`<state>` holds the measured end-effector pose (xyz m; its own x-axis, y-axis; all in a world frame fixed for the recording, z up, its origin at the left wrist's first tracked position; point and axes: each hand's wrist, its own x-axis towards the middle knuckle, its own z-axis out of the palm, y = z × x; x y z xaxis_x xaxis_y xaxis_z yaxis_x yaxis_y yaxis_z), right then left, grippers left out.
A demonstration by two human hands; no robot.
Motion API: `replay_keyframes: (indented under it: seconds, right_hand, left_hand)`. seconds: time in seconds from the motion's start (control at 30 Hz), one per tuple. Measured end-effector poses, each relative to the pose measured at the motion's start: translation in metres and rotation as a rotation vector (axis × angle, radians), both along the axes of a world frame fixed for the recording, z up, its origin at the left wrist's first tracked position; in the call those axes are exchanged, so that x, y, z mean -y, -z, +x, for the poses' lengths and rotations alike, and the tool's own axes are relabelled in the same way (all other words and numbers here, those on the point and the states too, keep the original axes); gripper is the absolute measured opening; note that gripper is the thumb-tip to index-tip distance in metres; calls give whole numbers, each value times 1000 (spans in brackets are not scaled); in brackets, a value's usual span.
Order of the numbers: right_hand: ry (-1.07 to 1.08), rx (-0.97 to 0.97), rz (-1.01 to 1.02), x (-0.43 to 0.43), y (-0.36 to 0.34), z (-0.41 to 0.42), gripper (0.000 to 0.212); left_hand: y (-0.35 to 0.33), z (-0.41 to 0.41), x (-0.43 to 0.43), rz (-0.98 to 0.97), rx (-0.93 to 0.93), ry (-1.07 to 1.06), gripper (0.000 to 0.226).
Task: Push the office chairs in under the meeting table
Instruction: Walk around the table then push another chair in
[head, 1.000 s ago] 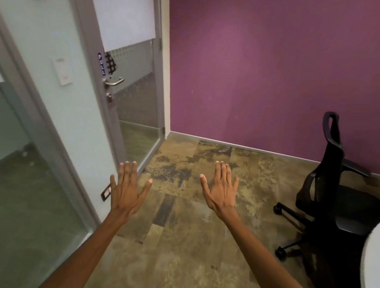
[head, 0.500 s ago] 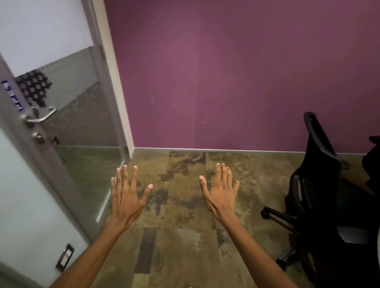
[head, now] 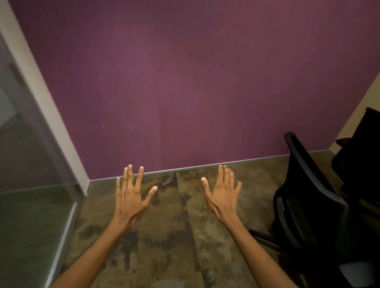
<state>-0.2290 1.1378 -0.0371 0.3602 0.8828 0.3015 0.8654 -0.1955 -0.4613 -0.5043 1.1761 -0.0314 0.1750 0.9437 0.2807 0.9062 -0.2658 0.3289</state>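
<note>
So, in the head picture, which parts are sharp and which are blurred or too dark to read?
Head view: the left hand and right hand are fairly sharp; the glass door at the left is smeared by motion; the black chair at the right is so dark that its detail is lost; the wide lens tilts the purple wall.

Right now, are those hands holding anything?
Nothing is held. The left hand and right hand are both open, fingers spread, above the floor, clear of the black chair.
</note>
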Motion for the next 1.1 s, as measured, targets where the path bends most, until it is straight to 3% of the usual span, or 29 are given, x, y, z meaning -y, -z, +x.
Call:
replay_keyframes:
  seconds: [0.37, 0.67, 0.93, 1.1]
  right_hand:
    - [342, 52, -4, -121, 9, 119, 80]
    - [776, 68, -15, -174, 4, 202, 77]
    - [1121, 55, -78, -144, 11, 259, 76]
    - [1286, 142, -134, -120, 25, 290, 71]
  left_hand:
    - [14, 138, -206, -31, -35, 283, 96]
    - [-4, 275, -356, 50, -117, 698, 104]
    - [0, 426, -374, 59, -150, 1078, 100]
    - [10, 516, -349, 60, -179, 1326, 93]
